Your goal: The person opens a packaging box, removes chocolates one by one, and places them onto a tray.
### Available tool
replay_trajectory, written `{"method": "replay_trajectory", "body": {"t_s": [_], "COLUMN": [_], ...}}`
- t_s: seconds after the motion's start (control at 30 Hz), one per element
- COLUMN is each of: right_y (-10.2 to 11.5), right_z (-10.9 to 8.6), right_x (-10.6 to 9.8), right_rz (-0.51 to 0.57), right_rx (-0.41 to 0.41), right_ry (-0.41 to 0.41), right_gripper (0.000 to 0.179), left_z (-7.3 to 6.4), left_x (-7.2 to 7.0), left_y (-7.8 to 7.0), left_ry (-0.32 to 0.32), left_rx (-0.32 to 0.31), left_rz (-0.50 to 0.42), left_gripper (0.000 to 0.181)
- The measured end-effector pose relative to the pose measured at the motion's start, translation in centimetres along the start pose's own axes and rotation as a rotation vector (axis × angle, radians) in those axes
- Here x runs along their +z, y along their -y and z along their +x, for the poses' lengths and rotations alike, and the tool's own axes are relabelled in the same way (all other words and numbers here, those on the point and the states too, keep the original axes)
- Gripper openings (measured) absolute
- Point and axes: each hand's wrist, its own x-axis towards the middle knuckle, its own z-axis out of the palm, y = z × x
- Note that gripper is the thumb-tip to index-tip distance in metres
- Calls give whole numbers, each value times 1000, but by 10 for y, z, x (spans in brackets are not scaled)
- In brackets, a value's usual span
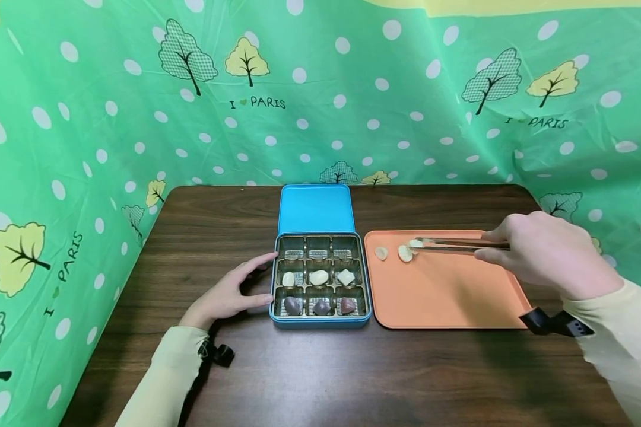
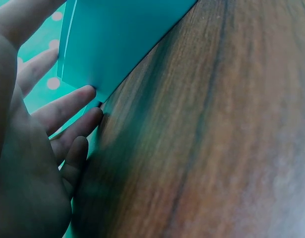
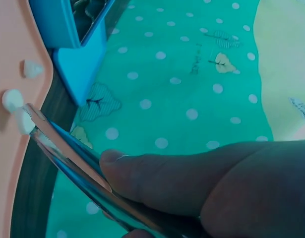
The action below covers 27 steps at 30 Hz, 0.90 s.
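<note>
My right hand (image 1: 547, 252) pinches a pair of metal tweezers (image 1: 459, 245) between thumb and fingers. The tweezer tips are at a small white piece (image 3: 25, 120) over the orange tray (image 1: 443, 296); whether they grip it firmly I cannot tell. Two more pale pieces lie on the tray, a rounded white one (image 1: 405, 253) close to the tips and a beige one (image 1: 381, 253) further left. With thumb and fingers spread, my left hand (image 1: 227, 296) touches the left side of an open blue tin (image 1: 320, 322). White pieces (image 1: 319, 277) sit in its middle row, dark purplish pieces (image 1: 321, 306) in the nearest row.
The tin's blue lid (image 1: 316, 209) lies opened out behind it. A divided insert fills the tin, and its far row (image 1: 318, 246) holds no pieces. The tray stands just right of the tin on a dark wooden table (image 1: 320, 373). A green patterned cloth (image 1: 320, 89) hangs behind.
</note>
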Motion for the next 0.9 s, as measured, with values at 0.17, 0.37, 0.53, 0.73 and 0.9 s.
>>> {"method": "replay_trajectory", "body": {"t_s": [0.17, 0.37, 0.53, 0.73, 0.9], "right_y": [-10, -22, -28, -31, -32], "right_z": [1, 4, 7, 8, 6], "right_x": [4, 11, 14, 14, 12], "right_rz": [5, 3, 8, 23, 29], "right_rx": [22, 35, 47, 57, 69], "right_ry": [17, 61, 88, 101, 106], "right_gripper": [33, 28, 25, 28, 36], "left_z": [0, -1, 0, 1, 0], "left_x": [0, -1, -1, -2, -2], "left_y": [-1, -1, -1, -2, -2], "left_ry": [-3, -1, 1, 2, 5], "left_rx": [11, 11, 17, 29, 21], "left_rz": [7, 5, 6, -5, -11], "left_gripper": [83, 83, 83, 83, 82]}}
